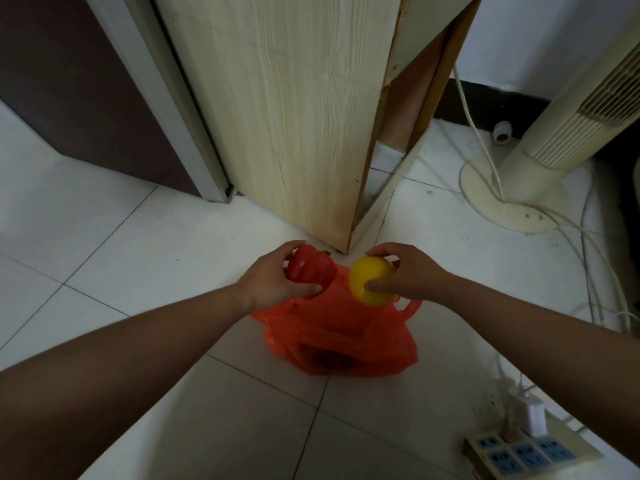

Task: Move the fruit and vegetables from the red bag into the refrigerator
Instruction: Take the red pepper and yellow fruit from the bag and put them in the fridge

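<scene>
Head view. Checker: Report the state of your hands.

Operator: My left hand grips a red pepper, fingers curled over its far side and thumb pressed on its near side. My right hand grips a round yellow fruit the same way, fingers over the top and thumb on the near face. Each hand is closed round its item.

Checker: Position of both items?

Operator: Centre of the frame, side by side but apart, pepper left, yellow fruit right. Both overlap the upper edge of the red bag.

Checker: Condition of the bag?

Operator: It lies crumpled on the white tiled floor, just below centre. One handle loop shows at its right side, under my right wrist. A dark shape shows through the plastic in its lower part; I cannot tell what it is.

Checker: Surroundings?

Operator: A pale wood-grain cabinet stands at upper centre, its bottom corner just beyond my hands. A dark brown panel with a grey edge fills the upper left; I cannot tell whether it is the refrigerator. A cream tower fan on a round base stands at upper right, with white cables trailing down the right edge. A power strip with a white charger plugged in lies at lower right.
</scene>
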Tool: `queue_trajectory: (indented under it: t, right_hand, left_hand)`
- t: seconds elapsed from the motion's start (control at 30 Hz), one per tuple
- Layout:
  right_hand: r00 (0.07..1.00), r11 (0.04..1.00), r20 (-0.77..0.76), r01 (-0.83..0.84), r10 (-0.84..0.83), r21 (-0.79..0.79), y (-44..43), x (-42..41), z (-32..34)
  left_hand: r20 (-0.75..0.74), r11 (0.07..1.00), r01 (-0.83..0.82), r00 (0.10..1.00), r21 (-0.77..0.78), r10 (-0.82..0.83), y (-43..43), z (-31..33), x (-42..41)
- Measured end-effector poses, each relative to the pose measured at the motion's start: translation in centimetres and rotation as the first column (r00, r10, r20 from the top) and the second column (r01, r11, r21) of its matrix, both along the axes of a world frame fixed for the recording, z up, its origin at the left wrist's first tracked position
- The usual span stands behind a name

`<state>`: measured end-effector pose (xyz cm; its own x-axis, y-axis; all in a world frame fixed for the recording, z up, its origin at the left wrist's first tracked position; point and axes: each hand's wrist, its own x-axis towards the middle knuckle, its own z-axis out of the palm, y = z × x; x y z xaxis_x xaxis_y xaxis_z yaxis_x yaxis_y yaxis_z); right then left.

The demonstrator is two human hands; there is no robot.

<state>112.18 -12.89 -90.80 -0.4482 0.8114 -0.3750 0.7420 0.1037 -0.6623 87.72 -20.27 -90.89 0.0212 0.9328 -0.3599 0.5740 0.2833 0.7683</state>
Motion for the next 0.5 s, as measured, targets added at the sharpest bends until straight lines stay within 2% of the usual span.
queue_trajectory:
  t: [0.17,0.33,0.5]
  right_hand:
    - [0.999,0.998,-0.029,0.027,-0.028,-0.060,-0.40,-0.49,0.51]
    - [1.000,1.000,0.004,0.016,-0.016,-0.004,-0.40,-0.79,0.72]
    - [0.998,0.999,-0.065,0.022,-0.024,-0.035,-0.42,-1.15,1.05]
  left_hand:
    - [-0.013,0.999,-0.019,1.000,-0.043,0.018,0.39,0.57,-0.54]
    - [-0.015,0.999,-0.004,1.000,-0.036,0.004,0.41,0.82,-0.54]
    - [0.029,0.998,-0.030,0.999,-0.050,0.031,0.35,0.77,-0.17]
